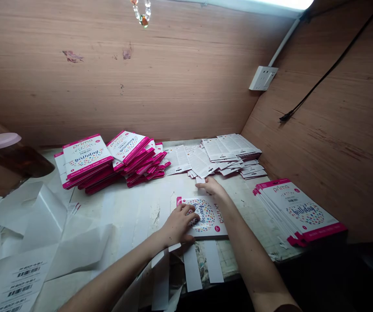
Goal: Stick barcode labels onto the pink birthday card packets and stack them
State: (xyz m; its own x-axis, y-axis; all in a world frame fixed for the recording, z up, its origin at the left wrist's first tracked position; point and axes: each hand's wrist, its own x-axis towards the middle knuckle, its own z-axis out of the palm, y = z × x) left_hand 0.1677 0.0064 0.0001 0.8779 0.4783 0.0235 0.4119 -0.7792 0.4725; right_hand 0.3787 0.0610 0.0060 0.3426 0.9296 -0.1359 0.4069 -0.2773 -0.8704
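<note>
A white and pink "prima" birthday packet [205, 214] lies face up and sideways near the table's front edge. My left hand [180, 221] rests on its left part with the fingers spread. Beyond the packet, my right hand [211, 186] pinches the near end of a small white piece [200, 180] beside the pile of packets lying back side up [201, 161]. White paper strips [192, 268] hang over the front edge below the packet.
Pink-edged packets [87, 158] are stacked at the back left, more [298, 212] at the right. Label sheets [27, 277] cover the left front. A lidded cup of brown liquid [20, 158] stands far left. A socket [263, 78] and black cable [329, 69] are on the walls.
</note>
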